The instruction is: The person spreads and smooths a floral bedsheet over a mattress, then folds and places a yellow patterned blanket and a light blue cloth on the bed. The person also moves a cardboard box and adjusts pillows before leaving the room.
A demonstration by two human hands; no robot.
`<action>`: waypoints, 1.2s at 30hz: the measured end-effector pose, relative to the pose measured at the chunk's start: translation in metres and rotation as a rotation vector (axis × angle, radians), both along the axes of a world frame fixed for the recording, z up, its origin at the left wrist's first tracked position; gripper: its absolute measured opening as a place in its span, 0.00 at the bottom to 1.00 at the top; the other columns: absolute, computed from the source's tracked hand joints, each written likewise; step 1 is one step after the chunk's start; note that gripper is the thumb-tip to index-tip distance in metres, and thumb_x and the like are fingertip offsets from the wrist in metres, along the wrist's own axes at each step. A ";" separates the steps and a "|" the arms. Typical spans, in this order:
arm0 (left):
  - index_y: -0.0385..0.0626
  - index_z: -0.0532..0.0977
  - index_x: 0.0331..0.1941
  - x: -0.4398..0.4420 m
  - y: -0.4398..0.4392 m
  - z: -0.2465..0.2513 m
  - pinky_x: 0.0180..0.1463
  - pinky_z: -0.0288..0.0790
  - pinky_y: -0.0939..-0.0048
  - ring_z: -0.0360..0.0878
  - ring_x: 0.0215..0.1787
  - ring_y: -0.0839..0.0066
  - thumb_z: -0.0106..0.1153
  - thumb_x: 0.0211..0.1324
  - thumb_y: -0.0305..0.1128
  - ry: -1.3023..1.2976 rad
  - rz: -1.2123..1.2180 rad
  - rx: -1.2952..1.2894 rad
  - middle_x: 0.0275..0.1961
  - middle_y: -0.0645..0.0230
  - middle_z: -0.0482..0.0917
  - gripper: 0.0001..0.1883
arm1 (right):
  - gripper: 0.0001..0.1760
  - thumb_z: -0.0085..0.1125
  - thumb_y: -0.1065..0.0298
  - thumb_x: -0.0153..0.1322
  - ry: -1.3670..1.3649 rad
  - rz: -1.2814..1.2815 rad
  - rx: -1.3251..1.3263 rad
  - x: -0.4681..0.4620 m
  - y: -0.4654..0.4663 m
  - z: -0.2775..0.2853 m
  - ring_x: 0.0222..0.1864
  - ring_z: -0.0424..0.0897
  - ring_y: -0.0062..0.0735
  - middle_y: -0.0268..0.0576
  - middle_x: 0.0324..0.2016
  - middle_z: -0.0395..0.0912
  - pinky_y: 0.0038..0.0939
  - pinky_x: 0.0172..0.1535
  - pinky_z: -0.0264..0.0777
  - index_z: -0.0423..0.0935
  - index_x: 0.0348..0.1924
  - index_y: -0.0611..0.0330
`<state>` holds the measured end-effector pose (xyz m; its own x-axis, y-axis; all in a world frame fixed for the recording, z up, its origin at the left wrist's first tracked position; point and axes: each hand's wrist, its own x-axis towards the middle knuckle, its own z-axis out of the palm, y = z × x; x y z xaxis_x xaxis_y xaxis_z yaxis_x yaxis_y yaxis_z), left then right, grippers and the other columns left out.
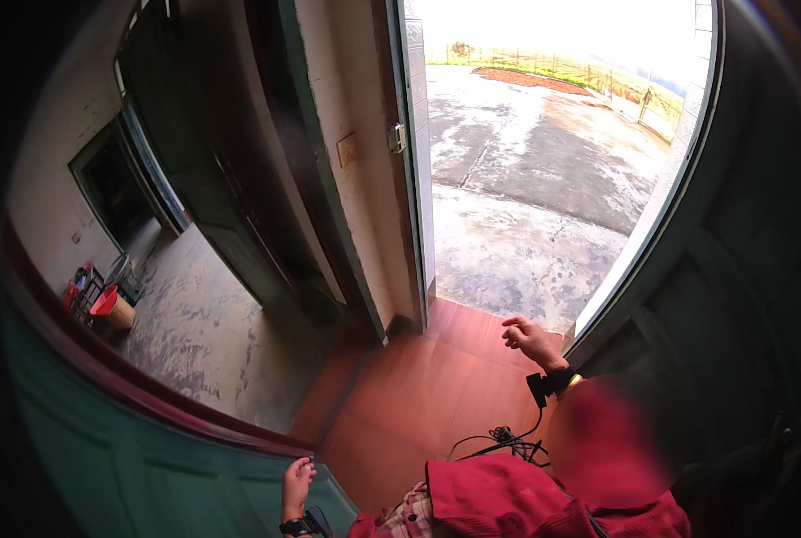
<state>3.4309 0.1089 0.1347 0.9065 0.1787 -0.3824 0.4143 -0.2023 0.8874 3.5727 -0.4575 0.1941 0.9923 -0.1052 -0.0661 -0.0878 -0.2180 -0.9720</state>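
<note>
My right hand reaches out before a doorway, over a red tiled floor. Its fingers are loosely bent and apart, with nothing between them. A black device is strapped at that wrist, and a black cable runs from it in a tangle beside my red jacket. Lower left, my left hand is by the end of a green panelled door, fingers curled; whether they grip it I cannot tell. Another dark device sits on my left wrist. A blurred patch hides part of my right sleeve.
The doorway opens onto a cracked concrete yard. A dark green door leaf stands at the right. The wall between the doorways bears a switch plate and a metal latch plate. In the left room stand a lined bin and crates.
</note>
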 end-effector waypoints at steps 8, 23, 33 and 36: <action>0.35 0.70 0.45 0.204 0.036 0.084 0.37 0.70 0.77 0.74 0.30 0.79 0.42 0.66 0.32 -0.698 0.003 0.279 0.28 0.67 0.75 0.13 | 0.11 0.46 0.69 0.68 -0.546 0.524 -0.575 0.153 0.179 0.074 0.37 0.75 0.51 0.52 0.33 0.75 0.38 0.39 0.70 0.70 0.42 0.61; 0.40 0.65 0.54 0.524 0.110 0.237 0.41 0.64 0.76 0.66 0.32 0.80 0.40 0.66 0.41 -0.926 0.377 -0.019 0.30 0.69 0.69 0.20 | 0.37 0.60 0.57 0.64 0.019 1.481 0.606 0.372 0.569 0.106 0.46 0.73 0.33 0.51 0.44 0.73 0.30 0.48 0.69 0.55 0.58 0.69; 0.40 0.65 0.53 0.660 0.280 0.190 0.35 0.71 0.75 0.72 0.29 0.79 0.42 0.66 0.36 -1.060 0.336 -0.221 0.29 0.67 0.73 0.17 | 0.29 0.61 0.54 0.64 0.081 1.330 0.403 0.496 0.726 0.081 0.43 0.74 0.27 0.45 0.41 0.75 0.27 0.46 0.68 0.68 0.50 0.68; 0.41 0.65 0.54 0.693 0.349 0.184 0.34 0.72 0.75 0.76 0.29 0.77 0.43 0.63 0.28 -0.993 0.309 0.097 0.29 0.66 0.76 0.15 | 0.30 0.62 0.54 0.63 0.155 1.364 0.310 0.532 0.801 0.085 0.44 0.73 0.26 0.42 0.42 0.75 0.27 0.48 0.67 0.68 0.51 0.67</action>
